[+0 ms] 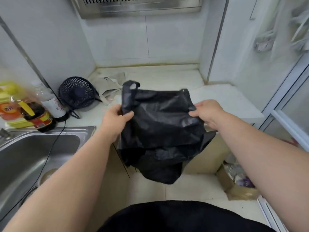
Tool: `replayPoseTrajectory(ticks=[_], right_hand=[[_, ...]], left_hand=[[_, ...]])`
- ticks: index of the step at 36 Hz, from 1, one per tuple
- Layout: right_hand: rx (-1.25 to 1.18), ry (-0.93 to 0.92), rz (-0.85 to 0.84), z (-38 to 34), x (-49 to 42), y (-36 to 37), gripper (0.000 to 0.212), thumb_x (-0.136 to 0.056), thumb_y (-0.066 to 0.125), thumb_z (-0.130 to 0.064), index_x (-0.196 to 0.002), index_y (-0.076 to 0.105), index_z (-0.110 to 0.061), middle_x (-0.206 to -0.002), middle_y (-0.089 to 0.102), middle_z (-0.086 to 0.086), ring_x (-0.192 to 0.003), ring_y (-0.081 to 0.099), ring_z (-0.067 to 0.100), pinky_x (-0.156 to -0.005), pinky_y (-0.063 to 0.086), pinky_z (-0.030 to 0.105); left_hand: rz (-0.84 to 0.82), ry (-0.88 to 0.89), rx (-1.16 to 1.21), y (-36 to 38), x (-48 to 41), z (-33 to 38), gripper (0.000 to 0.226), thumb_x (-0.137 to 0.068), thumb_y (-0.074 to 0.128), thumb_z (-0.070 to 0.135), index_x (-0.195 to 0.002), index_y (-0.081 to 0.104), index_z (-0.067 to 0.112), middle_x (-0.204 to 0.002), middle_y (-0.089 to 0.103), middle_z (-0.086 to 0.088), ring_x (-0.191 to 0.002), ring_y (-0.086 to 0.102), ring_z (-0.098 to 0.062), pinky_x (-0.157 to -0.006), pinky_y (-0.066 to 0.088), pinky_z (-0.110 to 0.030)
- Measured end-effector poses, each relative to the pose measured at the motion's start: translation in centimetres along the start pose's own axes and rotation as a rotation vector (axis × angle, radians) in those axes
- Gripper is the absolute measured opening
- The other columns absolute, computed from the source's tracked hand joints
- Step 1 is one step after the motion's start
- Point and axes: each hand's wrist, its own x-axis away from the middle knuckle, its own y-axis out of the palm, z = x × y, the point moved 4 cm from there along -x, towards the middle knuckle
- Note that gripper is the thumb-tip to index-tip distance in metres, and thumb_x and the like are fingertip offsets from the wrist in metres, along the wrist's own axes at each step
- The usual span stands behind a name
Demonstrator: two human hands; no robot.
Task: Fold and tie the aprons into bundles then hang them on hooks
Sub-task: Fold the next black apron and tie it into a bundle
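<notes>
A black apron (160, 128) hangs folded in the air over the front edge of the pale counter (167, 77). My left hand (117, 119) grips its upper left edge, thumb over the cloth. My right hand (207, 111) pinches its upper right corner. A strap loop (131, 84) sticks up at the apron's top left, and the lower part droops in loose folds below the counter edge. A second, light grey apron (110, 84) lies crumpled at the back left of the counter. No hooks are plainly visible.
A steel sink (33, 156) lies at the left. A small black fan (76, 92) with its cable, bottles (50, 104) and yellow packs stand behind the sink. An open cardboard box (237, 181) sits on the floor at the right, next to a glass door.
</notes>
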Motion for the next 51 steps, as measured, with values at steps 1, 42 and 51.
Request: replayPoseTrajectory(ticks=[1, 42, 51], right_hand=[[0.068, -0.016, 0.027, 0.2, 0.0, 0.0, 0.009, -0.083, 0.067, 0.001, -0.088, 0.065, -0.007, -0.11, 0.067, 0.015, -0.101, 0.063, 0.028, -0.094, 0.05, 0.038], [0.37, -0.523, 0.269, -2.7, 0.5, -0.6, 0.011, -0.095, 0.048, -0.017, -0.089, 0.047, -0.007, -0.077, 0.05, 0.004, -0.072, 0.047, 0.023, -0.06, 0.033, 0.029], [0.366, -0.362, 0.275, -4.9, -0.2, 0.3, 0.027, -0.101, 0.035, -0.024, -0.111, 0.054, -0.008, -0.095, 0.05, 0.005, -0.086, 0.052, 0.025, -0.071, 0.035, 0.029]], left_hand=[[-0.05, 0.006, -0.058, 0.1, 0.1, -0.1, 0.011, -0.084, 0.071, 0.01, -0.085, 0.064, 0.019, -0.086, 0.068, -0.002, -0.084, 0.064, -0.021, -0.081, 0.054, -0.034], [0.167, 0.208, -0.656, -1.2, 0.1, 3.3, 0.023, -0.094, 0.056, 0.024, -0.094, 0.068, 0.004, -0.083, 0.066, -0.014, -0.089, 0.063, -0.034, -0.076, 0.046, -0.034], [0.131, 0.157, -0.523, -0.4, -0.7, 6.4, 0.027, -0.095, 0.032, 0.015, -0.104, 0.057, 0.014, -0.08, 0.068, -0.011, -0.078, 0.066, -0.029, -0.079, 0.055, -0.042]])
